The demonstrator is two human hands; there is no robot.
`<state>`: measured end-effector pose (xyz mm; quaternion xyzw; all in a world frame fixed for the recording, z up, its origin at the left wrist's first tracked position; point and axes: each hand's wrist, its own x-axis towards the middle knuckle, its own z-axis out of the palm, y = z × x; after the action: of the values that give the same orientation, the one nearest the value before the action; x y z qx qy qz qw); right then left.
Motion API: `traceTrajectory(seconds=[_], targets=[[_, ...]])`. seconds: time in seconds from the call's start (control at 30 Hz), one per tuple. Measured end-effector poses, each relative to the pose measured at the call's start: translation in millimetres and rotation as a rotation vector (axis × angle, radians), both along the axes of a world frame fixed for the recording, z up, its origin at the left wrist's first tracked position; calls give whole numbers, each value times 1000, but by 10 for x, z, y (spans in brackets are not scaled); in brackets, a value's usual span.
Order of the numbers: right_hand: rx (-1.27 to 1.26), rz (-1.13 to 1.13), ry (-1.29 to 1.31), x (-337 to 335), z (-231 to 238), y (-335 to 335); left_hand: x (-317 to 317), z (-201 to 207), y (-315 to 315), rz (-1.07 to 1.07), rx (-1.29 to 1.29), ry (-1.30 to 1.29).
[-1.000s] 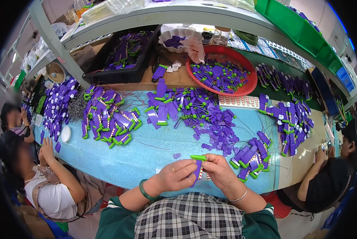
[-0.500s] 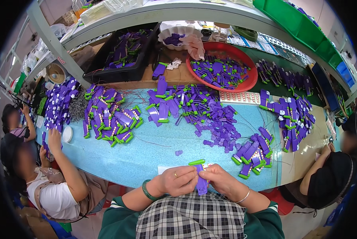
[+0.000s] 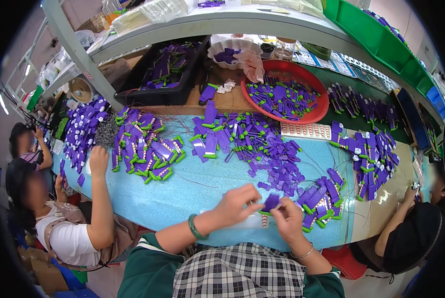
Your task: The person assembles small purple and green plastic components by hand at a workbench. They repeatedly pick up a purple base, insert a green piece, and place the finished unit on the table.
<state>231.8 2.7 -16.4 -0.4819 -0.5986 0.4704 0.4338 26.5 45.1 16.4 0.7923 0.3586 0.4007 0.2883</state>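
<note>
My right hand (image 3: 288, 218) pinches a purple plastic piece with a green end (image 3: 272, 202) over the front of the table. My left hand (image 3: 237, 202) is just left of it, fingers bent and smeared by motion; whether they hold anything I cannot tell. Below the held piece, a small white strip with red marks (image 3: 265, 221) shows. To the right of my right hand lies a pile of purple and green pieces with striped strips (image 3: 323, 196). Beyond my hands are many loose small purple parts (image 3: 282, 171).
A red basin (image 3: 322, 107) and a black tray (image 3: 182, 97) hold purple and green parts at the back. Further piles (image 3: 148, 149) cover the blue table (image 3: 182, 198). A grey shelf (image 3: 207, 30) spans overhead. People (image 3: 68, 228) sit on both sides.
My hands have moved forward, the right one carrying the purple piece, and my left hand has come off it. The view has shifted slightly. The person at left has raised an arm.
</note>
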Motion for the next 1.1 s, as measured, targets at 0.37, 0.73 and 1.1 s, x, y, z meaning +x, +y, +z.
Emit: traceTrajectory(seconds=[0.37,0.73,1.1], targets=[[-74,112,308,-43,71,88,-445,-310,749,483,136,601],[30,33,237,-253,30,83,-328,-175,284,388,75,292],[52,-47,168,-184,-5,31,-314,-64,146,136,-691,-417]])
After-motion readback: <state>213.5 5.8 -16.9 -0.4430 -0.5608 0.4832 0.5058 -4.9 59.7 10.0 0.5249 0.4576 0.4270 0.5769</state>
